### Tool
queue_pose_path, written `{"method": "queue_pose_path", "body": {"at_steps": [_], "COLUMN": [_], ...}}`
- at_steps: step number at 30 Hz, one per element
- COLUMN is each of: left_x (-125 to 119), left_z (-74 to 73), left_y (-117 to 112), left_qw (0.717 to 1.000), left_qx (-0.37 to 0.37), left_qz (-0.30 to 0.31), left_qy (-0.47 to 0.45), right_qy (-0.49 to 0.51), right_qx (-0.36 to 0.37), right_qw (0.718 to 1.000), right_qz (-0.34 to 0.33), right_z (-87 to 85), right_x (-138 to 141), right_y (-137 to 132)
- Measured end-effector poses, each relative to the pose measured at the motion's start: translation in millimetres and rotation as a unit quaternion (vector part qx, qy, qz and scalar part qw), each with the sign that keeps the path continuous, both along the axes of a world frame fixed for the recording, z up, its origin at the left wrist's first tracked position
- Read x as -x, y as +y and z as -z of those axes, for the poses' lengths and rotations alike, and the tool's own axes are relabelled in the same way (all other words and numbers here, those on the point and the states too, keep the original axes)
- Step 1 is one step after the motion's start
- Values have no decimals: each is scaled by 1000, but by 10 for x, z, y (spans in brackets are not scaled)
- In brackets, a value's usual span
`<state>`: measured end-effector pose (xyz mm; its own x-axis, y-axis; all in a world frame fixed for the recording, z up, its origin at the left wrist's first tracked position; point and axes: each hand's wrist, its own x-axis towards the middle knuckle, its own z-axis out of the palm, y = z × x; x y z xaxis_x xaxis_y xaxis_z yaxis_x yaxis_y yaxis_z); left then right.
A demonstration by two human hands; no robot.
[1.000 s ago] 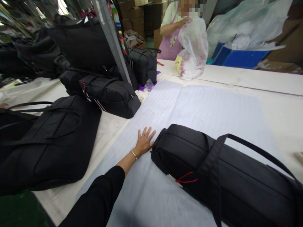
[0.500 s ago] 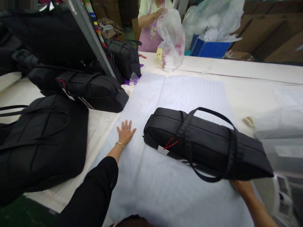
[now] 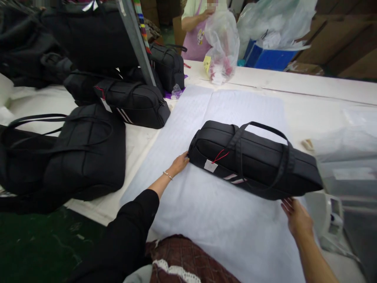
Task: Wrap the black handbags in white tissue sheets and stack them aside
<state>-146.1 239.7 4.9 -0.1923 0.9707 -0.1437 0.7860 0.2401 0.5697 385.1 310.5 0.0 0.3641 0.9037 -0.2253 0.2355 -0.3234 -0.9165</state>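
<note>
A long black bag (image 3: pixel 256 161) with two strap handles lies slantwise on a white sheet (image 3: pixel 224 220). On its near side are a white tag (image 3: pixel 211 166) on a red cord and pale stripes (image 3: pixel 235 179). At the bag's left end, my left hand (image 3: pixel 180 163) has its fingers closed against the lower corner; some fingertips are hidden there. Below the right end, my right hand (image 3: pixel 298 218) is open, fingers apart and their tips at the bag's bottom edge.
More black bags (image 3: pixel 138 102) stand at the left, one larger bag (image 3: pixel 94 153) nearest me. A metal post (image 3: pixel 137 43) rises among them. Across the table, a person (image 3: pixel 196 37) handles a clear plastic bag (image 3: pixel 222 43). Plastic sheets (image 3: pixel 350 149) lie at the right.
My left hand has moved from lying spread on the sheet to the bag's left end. The bag's right end has come down, and more of my right hand shows from under it.
</note>
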Motion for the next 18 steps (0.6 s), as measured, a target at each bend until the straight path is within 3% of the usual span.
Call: {"method": "queue_pose_path", "body": {"at_steps": [3, 6, 8, 11, 15, 18], "left_x": [-9, 26, 5, -83, -179, -195], "left_z": [52, 95, 145, 257, 385, 407], "left_y": [-323, -824, -1244, -1947, -2792, -3167], "left_qw": [999, 997, 994, 984, 975, 965], "left_qx": [17, 31, 33, 18, -3, -4], "left_qz": [30, 63, 88, 121, 176, 242], "left_qy": [-4, 17, 60, 129, 132, 105], "right_qy": [81, 21, -97, -267, -374, -404], "right_qx": [28, 54, 66, 24, -54, -55], "right_qw": [995, 997, 993, 951, 889, 865], "right_qz": [53, 42, -21, -153, -258, -292], "right_z": [78, 198, 286, 398, 460, 444], "right_x": [36, -52, -131, -200, -127, 58], "right_y": [-304, -766, -1131, -1693, -2349, -2736]}}
